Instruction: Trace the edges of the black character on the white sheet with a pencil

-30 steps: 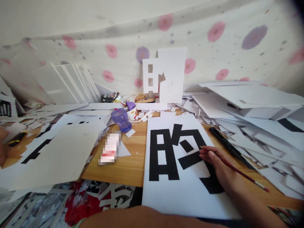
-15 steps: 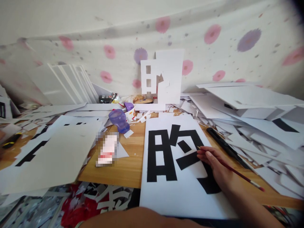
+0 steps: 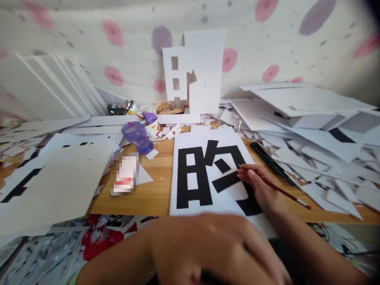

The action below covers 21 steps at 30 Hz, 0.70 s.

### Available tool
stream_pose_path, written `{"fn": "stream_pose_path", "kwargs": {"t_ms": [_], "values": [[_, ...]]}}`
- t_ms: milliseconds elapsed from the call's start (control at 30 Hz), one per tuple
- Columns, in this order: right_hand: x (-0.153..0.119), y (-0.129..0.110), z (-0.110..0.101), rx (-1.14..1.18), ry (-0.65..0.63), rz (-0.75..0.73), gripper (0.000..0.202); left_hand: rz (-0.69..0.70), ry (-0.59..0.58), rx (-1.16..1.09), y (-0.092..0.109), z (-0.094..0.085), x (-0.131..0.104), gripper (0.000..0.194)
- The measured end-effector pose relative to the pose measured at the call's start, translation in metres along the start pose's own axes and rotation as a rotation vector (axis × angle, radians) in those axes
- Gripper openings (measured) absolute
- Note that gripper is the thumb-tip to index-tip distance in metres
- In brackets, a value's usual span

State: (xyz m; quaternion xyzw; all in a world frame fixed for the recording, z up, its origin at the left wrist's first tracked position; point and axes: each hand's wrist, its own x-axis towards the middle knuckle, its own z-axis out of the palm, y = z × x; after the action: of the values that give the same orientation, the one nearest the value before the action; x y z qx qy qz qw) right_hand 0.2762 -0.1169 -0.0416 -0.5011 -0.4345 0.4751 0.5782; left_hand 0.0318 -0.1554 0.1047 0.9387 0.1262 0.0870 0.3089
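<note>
My right hand [image 3: 263, 188] is closed around a dark red pencil [image 3: 289, 194], its tip touching or just above a black character [image 3: 183, 182] on the white board [image 3: 192, 136]. The character has a boxy left part and a hooked right part. My left hand [image 3: 208, 245] is large and blurred at the bottom, close to the camera, covering the board's near edge. Its fingers bend downward and are mostly hidden, so I cannot tell what they hold. Right of the board lies a long black tool [image 3: 271, 163], apart from both hands.
A white cut-out [image 3: 204, 75] stands upright at the back. Left of the board are a purple translucent object [image 3: 137, 136], a paper cup [image 3: 153, 128] and large white sheets [image 3: 71, 170]. White scraps [image 3: 320, 174] and stacked boards [image 3: 308, 99] crowd the right side.
My left hand has risen into view at the bottom, over the board's near edge. The camera view has tilted down. My right hand still holds the pencil at nearly the same spot on the character.
</note>
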Motion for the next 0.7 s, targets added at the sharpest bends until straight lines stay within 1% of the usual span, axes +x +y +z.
{"fn": "stream_pose_path", "kwargs": {"t_ms": [33, 100, 133, 167, 200, 233, 267, 333, 433, 533, 700], "values": [[0.0, -0.002, 0.001, -0.003, 0.001, -0.013, 0.026, -0.017, 0.036, 0.069, -0.015, -0.001, 0.001, 0.04], [-0.001, -0.006, 0.003, -0.013, -0.008, -0.039, 0.024, -0.293, 0.161, 0.276, -0.047, 0.005, 0.003, 0.038], [-0.002, -0.008, 0.004, -0.016, -0.005, -0.049, 0.024, -0.4, 0.14, 0.364, -0.061, 0.011, 0.002, 0.043], [-0.002, -0.01, 0.005, -0.016, -0.005, -0.053, 0.024, -0.454, 0.057, 0.396, -0.072, 0.017, 0.001, 0.05], [-0.002, -0.011, 0.005, -0.016, -0.003, -0.054, 0.023, -0.481, -0.011, 0.397, -0.08, 0.024, -0.002, 0.059], [-0.003, -0.012, 0.005, -0.016, -0.002, -0.056, 0.023, -0.491, -0.058, 0.399, -0.086, 0.03, -0.005, 0.063], [-0.003, -0.012, 0.005, -0.018, -0.004, -0.057, 0.022, -0.486, -0.096, 0.393, -0.089, 0.035, -0.008, 0.064], [-0.003, -0.012, 0.004, -0.021, -0.013, -0.062, 0.022, -0.463, -0.105, 0.401, -0.091, 0.044, -0.014, 0.058], [-0.002, -0.01, 0.002, -0.021, -0.026, -0.063, 0.022, -0.412, -0.059, 0.431, -0.092, 0.053, -0.02, 0.049], [-0.002, -0.009, 0.001, -0.026, -0.026, -0.051, 0.022, -0.385, -0.011, 0.439, -0.096, 0.059, -0.022, 0.046], [-0.003, -0.011, 0.003, -0.03, -0.011, -0.044, 0.022, -0.398, 0.018, 0.429, -0.098, 0.061, -0.024, 0.044]]}}
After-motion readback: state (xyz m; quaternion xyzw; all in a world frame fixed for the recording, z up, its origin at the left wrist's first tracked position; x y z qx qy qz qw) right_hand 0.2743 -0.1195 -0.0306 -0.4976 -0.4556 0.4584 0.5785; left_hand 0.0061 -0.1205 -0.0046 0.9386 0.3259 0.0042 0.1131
